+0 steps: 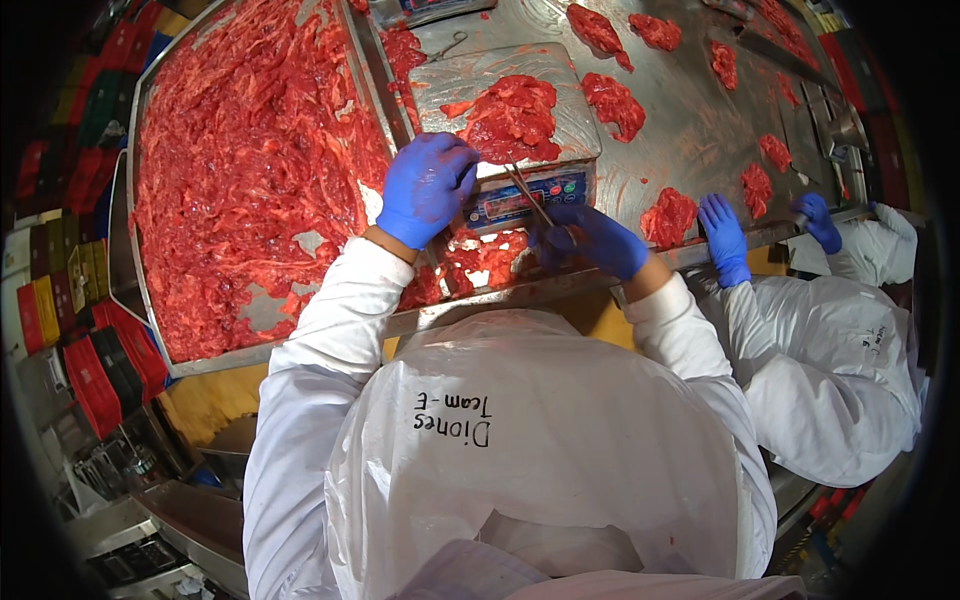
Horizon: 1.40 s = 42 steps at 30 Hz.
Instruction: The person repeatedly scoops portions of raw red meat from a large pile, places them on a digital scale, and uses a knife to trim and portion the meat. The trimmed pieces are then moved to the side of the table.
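Note:
My left hand (pixel 425 190), in a blue glove, rests by the left edge of the scale (pixel 524 197), its fingers curled; what they hold, if anything, is hidden. My right hand (pixel 595 240), also gloved in blue, is closed on long metal scissors (pixel 532 197) below the scale. The scissor tips reach the lower edge of a red meat pile (pixel 508 118) on the scale's steel platform (pixel 460 75). Small red scraps (pixel 465 265) lie beneath the scale, between my hands.
A large tray of meat trimmings (pixel 240 180) fills the left. Several meat pieces (pixel 668 215) lie on the steel table (pixel 660 140), with another small pair of scissors (pixel 445 45) at the back. Co-workers' gloved hands (pixel 722 235) are at the right. Stacked crates (pixel 105 375) stand far left.

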{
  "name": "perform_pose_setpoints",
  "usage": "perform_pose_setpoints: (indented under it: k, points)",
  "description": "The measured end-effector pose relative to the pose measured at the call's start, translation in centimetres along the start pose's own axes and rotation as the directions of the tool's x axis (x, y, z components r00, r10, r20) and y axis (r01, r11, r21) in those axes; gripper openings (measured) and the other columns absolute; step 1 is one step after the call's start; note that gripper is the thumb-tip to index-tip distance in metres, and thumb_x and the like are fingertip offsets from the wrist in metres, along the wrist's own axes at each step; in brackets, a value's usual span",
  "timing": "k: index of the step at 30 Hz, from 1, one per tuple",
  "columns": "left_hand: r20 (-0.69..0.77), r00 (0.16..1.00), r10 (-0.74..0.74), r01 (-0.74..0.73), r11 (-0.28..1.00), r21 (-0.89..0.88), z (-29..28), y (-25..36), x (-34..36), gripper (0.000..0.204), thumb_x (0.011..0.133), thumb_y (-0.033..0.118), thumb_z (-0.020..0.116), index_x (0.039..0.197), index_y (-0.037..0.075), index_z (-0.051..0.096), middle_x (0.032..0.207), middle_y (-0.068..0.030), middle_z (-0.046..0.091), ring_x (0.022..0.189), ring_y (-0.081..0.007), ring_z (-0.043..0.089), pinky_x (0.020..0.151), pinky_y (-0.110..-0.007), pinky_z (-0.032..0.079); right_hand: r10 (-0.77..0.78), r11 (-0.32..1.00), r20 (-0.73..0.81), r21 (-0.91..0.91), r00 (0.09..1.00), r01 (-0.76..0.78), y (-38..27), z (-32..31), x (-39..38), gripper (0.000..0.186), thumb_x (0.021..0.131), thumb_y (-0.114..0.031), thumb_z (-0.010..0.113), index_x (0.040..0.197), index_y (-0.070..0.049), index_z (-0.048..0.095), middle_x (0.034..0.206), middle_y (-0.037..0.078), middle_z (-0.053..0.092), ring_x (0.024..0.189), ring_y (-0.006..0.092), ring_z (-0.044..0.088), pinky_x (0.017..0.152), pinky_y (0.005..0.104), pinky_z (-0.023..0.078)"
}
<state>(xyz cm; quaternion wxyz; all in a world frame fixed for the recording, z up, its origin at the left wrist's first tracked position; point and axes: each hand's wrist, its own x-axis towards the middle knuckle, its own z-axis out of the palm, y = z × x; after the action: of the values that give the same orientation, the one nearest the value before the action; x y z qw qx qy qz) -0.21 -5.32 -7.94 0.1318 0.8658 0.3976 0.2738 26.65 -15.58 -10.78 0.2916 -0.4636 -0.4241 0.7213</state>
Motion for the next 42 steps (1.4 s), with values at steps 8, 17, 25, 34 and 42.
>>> perform_pose_setpoints:
  k: [8, 17, 25, 34, 42]
  points:
    - [0.092, 0.995, -0.025, 0.027, 0.999, -0.019, -0.7, -1.1, -0.4, 0.014, 0.088, 0.018, 0.073, 0.098, 0.008, 0.074, 0.099, -0.0115, 0.068, 0.093, -0.0331, 0.066, 0.082, -0.044, 0.055, 0.095, 0.990, 0.129, 0.090, 0.987, -0.107, -2.1, -0.2, 3.0, 0.027, 0.102, -0.031, 0.065, 0.104, -0.004, 0.067, 0.088, 0.002, 0.064, 0.078, 0.0118, 0.062, 0.072, 0.0317, 0.056]
    - [0.034, 0.999, -0.031, 0.030, 0.999, 0.035, 0.2, -0.9, 0.9, 0.015, 0.087, 0.017, 0.072, 0.098, 0.007, 0.074, 0.101, -0.0110, 0.068, 0.100, -0.0334, 0.064, 0.087, -0.043, 0.053, 0.068, 0.938, 0.019, 0.338, 0.997, -0.071, -4.0, 2.8, 4.8, 0.020, 0.100, -0.025, 0.065, 0.100, -0.006, 0.069, 0.084, 0.002, 0.067, 0.070, 0.0146, 0.064, 0.071, 0.0321, 0.057]
    - [-0.023, 0.999, 0.031, -0.030, 1.000, 0.002, -0.1, -0.7, -0.4, 0.015, 0.086, 0.015, 0.073, 0.099, 0.007, 0.073, 0.099, -0.0106, 0.068, 0.098, -0.0333, 0.064, 0.085, -0.044, 0.053, 0.096, 0.894, 0.059, 0.434, 0.994, -0.112, -4.4, 3.8, 5.1, 0.019, 0.098, -0.027, 0.067, 0.101, -0.009, 0.068, 0.086, 0.003, 0.068, 0.074, 0.0139, 0.067, 0.076, 0.0372, 0.064]
    - [0.000, 0.999, 0.040, -0.040, 0.999, -0.022, -0.2, -0.8, -0.7, 0.018, 0.084, 0.013, 0.073, 0.100, 0.006, 0.071, 0.100, -0.0114, 0.067, 0.099, -0.0343, 0.064, 0.085, -0.045, 0.053, 0.046, 0.796, 0.126, 0.595, 0.991, -0.113, -5.7, 4.8, 5.3, 0.022, 0.097, -0.025, 0.075, 0.100, -0.006, 0.066, 0.084, 0.004, 0.067, 0.073, 0.0133, 0.068, 0.071, 0.0316, 0.063]
    - [0.031, 0.999, 0.012, -0.010, 0.999, -0.050, -0.4, -0.8, -1.1, 0.019, 0.083, 0.012, 0.072, 0.100, 0.003, 0.069, 0.104, -0.0136, 0.067, 0.101, -0.0360, 0.064, 0.087, -0.045, 0.054, 0.088, 0.920, -0.041, 0.387, 0.995, -0.066, -6.2, 5.0, 8.0, 0.025, 0.098, -0.028, 0.074, 0.097, -0.006, 0.062, 0.088, 0.005, 0.066, 0.068, 0.0136, 0.065, 0.068, 0.0308, 0.063]
